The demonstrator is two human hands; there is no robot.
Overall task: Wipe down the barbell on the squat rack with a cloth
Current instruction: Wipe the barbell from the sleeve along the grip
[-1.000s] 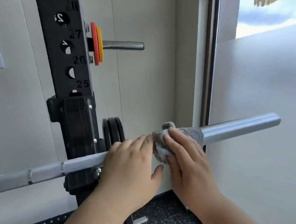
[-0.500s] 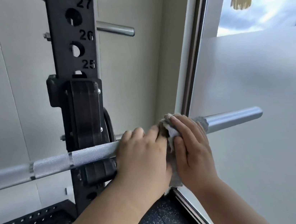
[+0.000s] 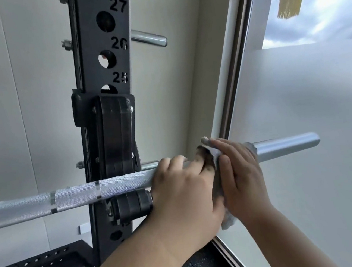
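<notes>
Silver barbell (image 3: 78, 195) sits on squat rack (image 3: 102, 53) hook, running left to right, free end by window (image 3: 324, 113). left hand (image 3: 185, 197) fingers curl over bar just right of upright, gripping. right hand (image 3: 241, 176) fingers clamp grey cloth (image 3: 217, 184) round bar, beside left hand

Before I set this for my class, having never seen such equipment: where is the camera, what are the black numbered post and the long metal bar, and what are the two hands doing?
This is one view, from a camera worn on the person's head, looking down. The black post is a squat rack upright with numbered holes; its hook carries the barbell. The left hand grips the bar beside the hook. The right hand wraps a grey cloth round the bar, nearer its bare end by the window.
</notes>
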